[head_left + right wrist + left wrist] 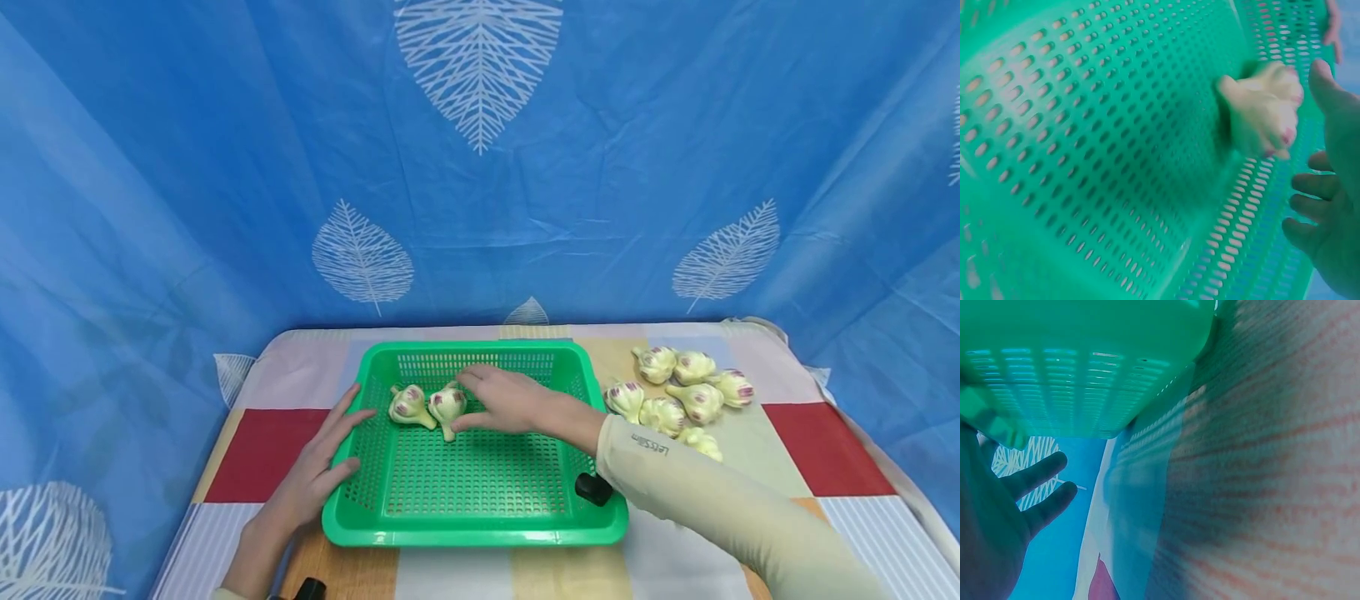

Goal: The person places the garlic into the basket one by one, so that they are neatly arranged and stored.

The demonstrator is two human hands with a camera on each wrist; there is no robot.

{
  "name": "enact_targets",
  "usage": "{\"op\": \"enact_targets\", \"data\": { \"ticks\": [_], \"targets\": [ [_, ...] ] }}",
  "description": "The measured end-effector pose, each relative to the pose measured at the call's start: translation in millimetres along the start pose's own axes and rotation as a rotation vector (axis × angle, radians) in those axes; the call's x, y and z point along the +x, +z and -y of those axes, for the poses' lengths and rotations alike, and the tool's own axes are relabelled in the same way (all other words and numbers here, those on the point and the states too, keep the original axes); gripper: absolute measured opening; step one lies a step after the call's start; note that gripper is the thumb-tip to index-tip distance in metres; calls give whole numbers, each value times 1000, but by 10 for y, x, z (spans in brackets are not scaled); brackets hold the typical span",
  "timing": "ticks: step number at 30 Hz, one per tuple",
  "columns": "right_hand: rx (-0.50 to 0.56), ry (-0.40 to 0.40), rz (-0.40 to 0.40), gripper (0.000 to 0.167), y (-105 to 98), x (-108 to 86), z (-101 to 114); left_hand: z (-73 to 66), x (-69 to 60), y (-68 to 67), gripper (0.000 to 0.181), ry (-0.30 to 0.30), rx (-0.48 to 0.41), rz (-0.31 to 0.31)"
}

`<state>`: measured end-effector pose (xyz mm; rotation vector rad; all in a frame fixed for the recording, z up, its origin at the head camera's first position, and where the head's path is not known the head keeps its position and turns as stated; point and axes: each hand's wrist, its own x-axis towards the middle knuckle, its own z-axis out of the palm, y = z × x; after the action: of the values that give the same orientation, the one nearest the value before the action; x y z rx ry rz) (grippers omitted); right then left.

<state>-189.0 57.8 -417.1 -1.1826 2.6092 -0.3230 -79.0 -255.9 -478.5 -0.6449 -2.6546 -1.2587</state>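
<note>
Two garlic bulbs lie side by side near the left end of a green basket [480, 536]: the left garlic bulb [409, 406] and the right garlic bulb [447, 402]. Inside the basket, my right hand [504, 400] is beside the right bulb, thumb and fingers spread. The right wrist view shows a gap between these fingers [1313, 206] and the bulbs [1263, 119]. My left hand [318, 471] rests along the basket's left rim with its fingers apart. In the left wrist view, two of its fingers [1041, 475] extend straight below the basket wall.
Several more garlic bulbs [701, 403] lie in a group on the tablecloth [780, 450] right of the basket, beyond my right forearm. A blue curtain with white leaf prints [525, 250] hangs behind the table. Each wrist carries a small black device [594, 488].
</note>
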Motion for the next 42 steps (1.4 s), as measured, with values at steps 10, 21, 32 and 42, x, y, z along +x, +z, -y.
{"op": "enact_targets", "data": {
  "ticks": [10,21,32,42],
  "targets": [
    [-46,-11,-60,89,-190,-562,-212,32,-1,4,63,-2,-22,10],
    [85,129,-202,80,-219,-1191,-463,21,16,-30,63,-10,-30,15],
    [201,286,-380,70,68,-1835,-616,-4,46,-36,62,-14,-46,24],
    [247,309,-699,70,535,-2327,-598,-44,46,-61,60,-46,-66,15]
  ]
}}
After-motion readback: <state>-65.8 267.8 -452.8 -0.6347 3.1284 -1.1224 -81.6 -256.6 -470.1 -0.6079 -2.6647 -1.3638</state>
